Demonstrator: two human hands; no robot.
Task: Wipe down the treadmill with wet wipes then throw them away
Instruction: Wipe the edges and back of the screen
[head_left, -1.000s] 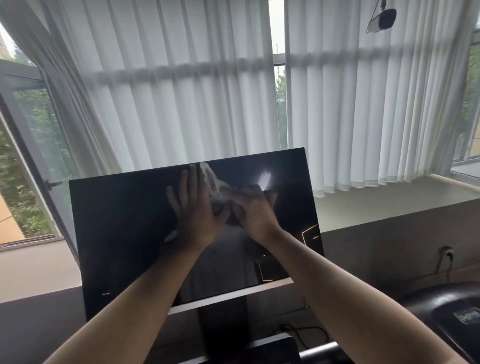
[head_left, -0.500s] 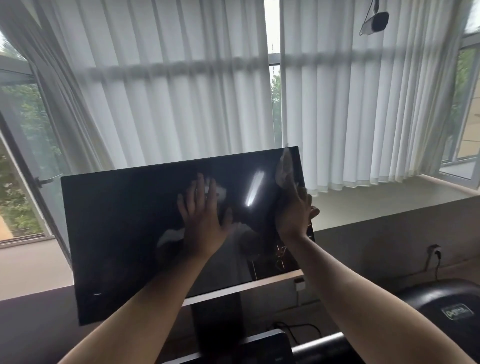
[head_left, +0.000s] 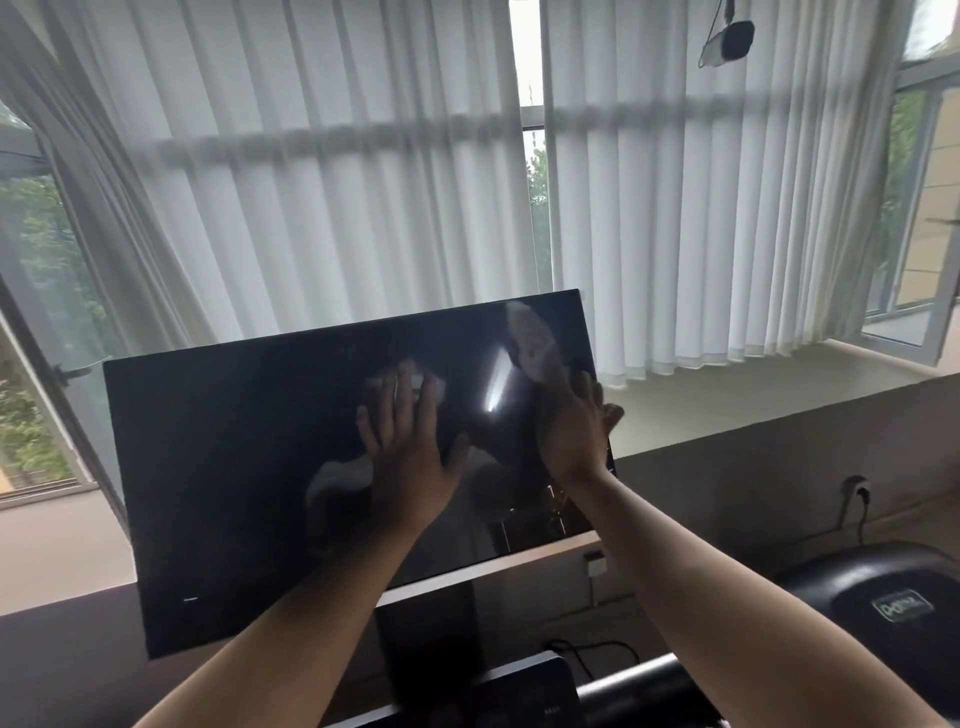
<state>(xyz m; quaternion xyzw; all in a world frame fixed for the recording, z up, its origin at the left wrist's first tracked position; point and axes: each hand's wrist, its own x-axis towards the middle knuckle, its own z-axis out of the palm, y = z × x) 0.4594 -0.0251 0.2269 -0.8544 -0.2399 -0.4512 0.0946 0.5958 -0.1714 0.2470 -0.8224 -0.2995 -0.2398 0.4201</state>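
Head camera, looking forward and slightly down: a large black glossy treadmill screen (head_left: 234, 467) fills the middle of the frame, tilted so its 3 o'clock end sits higher than its 9 o'clock end, and it shows pale reflections. The left hand (head_left: 410, 457) lies flat on the glass just right of the screen's centre, fingers straight and spread wide, holding nothing. The right hand (head_left: 571, 431) is at the screen's 3 o'clock edge, seen nearly side-on, its fingers looking fairly straight as they press a white wet wipe (head_left: 532, 338) against the glass; this part is blurred, so the exact hold is hard to read. The wipe reaches from the fingertips towards the screen's 1 o'clock corner, just beside a bright streak of reflected light. Both bare forearms come in from 6 o'clock. A pale bar (head_left: 467, 571) runs under the screen's lower edge, and a dark post (head_left: 426, 623) drops from it to a black console (head_left: 524, 686) at 6 o'clock. At 4 o'clock sits the black motor cover (head_left: 893, 597) with a logo that cannot be read. Behind the screen hang white pleated curtains (head_left: 311, 182) from 10 to 2 o'clock, with an open window (head_left: 41, 312) at 9 o'clock showing green trees. A small camera-like device (head_left: 727, 39) hangs at 1 o'clock. A wall socket (head_left: 857, 488) with a plug in it sits at 3 o'clock, below the windowsill (head_left: 779, 384).
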